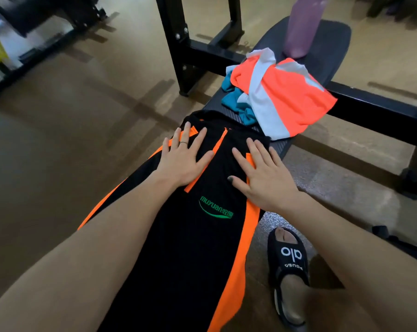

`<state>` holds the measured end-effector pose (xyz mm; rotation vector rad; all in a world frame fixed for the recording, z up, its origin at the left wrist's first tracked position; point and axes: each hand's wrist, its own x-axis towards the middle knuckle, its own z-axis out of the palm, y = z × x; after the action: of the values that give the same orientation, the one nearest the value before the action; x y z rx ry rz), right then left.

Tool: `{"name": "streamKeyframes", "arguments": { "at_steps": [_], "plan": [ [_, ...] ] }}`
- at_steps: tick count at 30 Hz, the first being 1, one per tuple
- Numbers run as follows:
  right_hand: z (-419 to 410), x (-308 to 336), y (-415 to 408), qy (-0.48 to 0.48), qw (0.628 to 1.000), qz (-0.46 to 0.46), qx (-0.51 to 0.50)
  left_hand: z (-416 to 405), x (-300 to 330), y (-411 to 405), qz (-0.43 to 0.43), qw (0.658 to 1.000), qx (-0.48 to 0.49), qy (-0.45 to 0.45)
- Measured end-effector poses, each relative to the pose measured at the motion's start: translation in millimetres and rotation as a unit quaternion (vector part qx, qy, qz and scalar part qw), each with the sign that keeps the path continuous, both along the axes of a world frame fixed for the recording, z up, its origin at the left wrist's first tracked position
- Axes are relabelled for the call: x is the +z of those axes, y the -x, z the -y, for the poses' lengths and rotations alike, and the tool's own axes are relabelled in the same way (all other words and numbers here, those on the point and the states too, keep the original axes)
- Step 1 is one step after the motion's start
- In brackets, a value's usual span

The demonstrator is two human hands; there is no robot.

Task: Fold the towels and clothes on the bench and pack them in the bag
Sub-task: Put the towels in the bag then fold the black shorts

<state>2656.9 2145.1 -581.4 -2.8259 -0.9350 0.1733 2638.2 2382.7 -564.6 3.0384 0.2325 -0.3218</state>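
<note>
A black garment (pixel 197 248) with orange stripes and a green logo lies flat along the dark bench (pixel 327 51). My left hand (pixel 182 159) presses palm-down on its upper left part, fingers spread. My right hand (pixel 262 178) lies flat on its upper right part, fingers also apart. Beyond the garment, an orange and light grey piece of clothing (pixel 281 94) sits crumpled on the bench over a teal cloth (pixel 233 99). No bag is in view.
A purple bottle (pixel 301 27) stands on the far end of the bench. A black metal rack frame (pixel 178 44) crosses behind the bench. My foot in a black sandal (pixel 289 271) rests on the floor to the right.
</note>
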Motion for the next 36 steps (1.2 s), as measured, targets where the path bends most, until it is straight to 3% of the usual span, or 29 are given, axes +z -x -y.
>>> {"name": "streamKeyframes", "arguments": {
  "at_steps": [4, 6, 8, 11, 14, 16, 22, 25, 28, 32, 36],
  "plan": [
    [9, 2, 6, -0.058, 0.998, -0.009, -0.013, 14, 9, 7, -0.005, 1.0, 0.017, -0.008],
    [18, 8, 8, -0.172, 0.983, -0.003, -0.058, 37, 19, 22, 0.038, 0.999, 0.01, 0.029],
    [29, 14, 10, -0.268, 0.948, -0.046, -0.164, 68, 26, 46, 0.061, 0.996, -0.023, 0.065],
    [42, 22, 13, -0.314, 0.864, -0.264, -0.292, 107, 18, 84, 0.019, 0.994, -0.09, 0.054],
    [48, 24, 20, -0.327, 0.764, -0.46, -0.311, 117, 3, 100, 0.006, 0.994, -0.108, 0.016],
    [57, 25, 21, -0.3, 0.767, -0.488, -0.29, 118, 4, 104, 0.025, 0.995, -0.095, 0.012],
    [89, 40, 20, -0.149, 0.856, -0.474, -0.142, 133, 10, 137, -0.001, 0.995, -0.098, -0.01],
    [102, 56, 22, -0.131, 0.829, -0.534, -0.104, 144, 17, 148, 0.033, 0.996, -0.073, 0.027],
    [99, 68, 29, -0.139, 0.776, -0.608, -0.096, 168, 31, 152, 0.097, 0.982, -0.06, 0.152],
    [80, 84, 41, -0.162, 0.778, -0.594, -0.127, 206, 53, 163, 0.019, 0.952, 0.034, 0.304],
    [67, 88, 43, -0.223, 0.73, -0.622, -0.175, 231, 49, 166, 0.025, 0.896, 0.159, 0.414]
  ]
}}
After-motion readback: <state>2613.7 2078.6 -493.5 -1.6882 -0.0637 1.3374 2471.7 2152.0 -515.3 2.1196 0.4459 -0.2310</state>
